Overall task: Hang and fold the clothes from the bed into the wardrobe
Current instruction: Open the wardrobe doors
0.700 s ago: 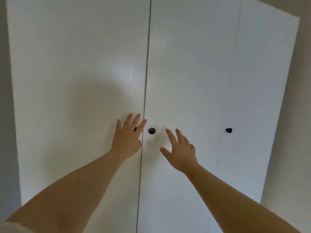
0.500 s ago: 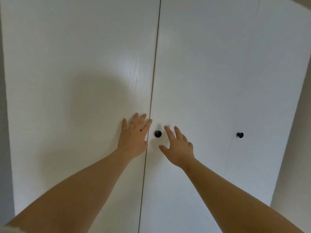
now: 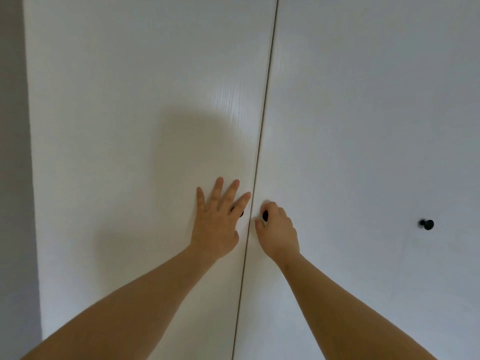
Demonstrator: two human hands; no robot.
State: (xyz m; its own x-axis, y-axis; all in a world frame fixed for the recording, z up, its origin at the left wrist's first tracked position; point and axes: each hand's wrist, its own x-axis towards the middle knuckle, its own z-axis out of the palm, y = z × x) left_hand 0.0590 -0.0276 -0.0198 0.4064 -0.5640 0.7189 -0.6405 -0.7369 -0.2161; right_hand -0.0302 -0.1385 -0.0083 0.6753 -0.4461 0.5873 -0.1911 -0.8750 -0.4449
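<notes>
A white wardrobe fills the view, its doors closed. My left hand [image 3: 217,224] lies flat on the left door [image 3: 130,126], fingers straight and spread, mostly covering that door's small black knob [image 3: 241,213]. My right hand [image 3: 278,229] curls its fingers and thumb round the black knob [image 3: 265,215] of the middle door [image 3: 350,126], just right of the seam between the two doors. No clothes and no bed are in view.
A third black knob [image 3: 427,224] sticks out farther right on the wardrobe front. A grey wall [image 3: 13,178] borders the wardrobe on the left.
My right hand went from open and reaching to gripping the middle door's knob. My left hand settled flat against the left door. The camera came closer to the wardrobe.
</notes>
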